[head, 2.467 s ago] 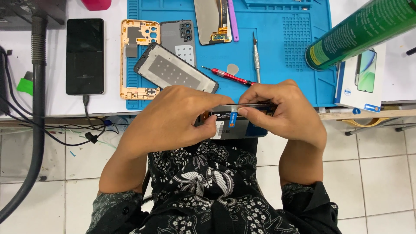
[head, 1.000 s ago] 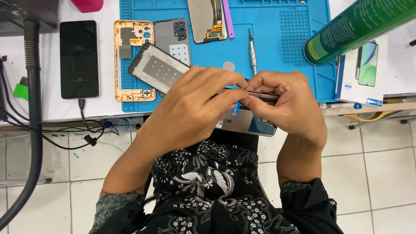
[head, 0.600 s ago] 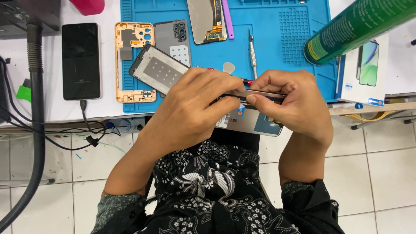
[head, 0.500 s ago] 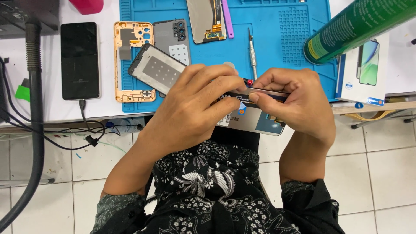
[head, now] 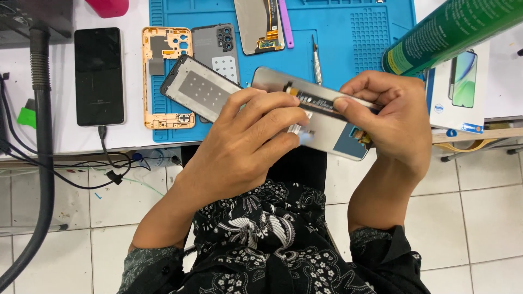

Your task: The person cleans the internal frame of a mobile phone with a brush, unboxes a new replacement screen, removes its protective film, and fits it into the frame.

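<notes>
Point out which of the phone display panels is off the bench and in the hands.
The grey display panel gripped by the left hand and right hand; the other two panels lie on the blue mat.

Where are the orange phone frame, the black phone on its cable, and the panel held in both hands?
orange phone frame (head: 168, 81): head view, its right side rail.
black phone (head: 98, 76): head view, middle of its dark screen.
panel (head: 327, 136): head view, bare grey back between the hands.

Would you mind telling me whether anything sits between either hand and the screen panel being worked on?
Nothing visible does. Both the left hand and the right hand already hold the screen panel directly, above the edge of the blue mat.
</notes>
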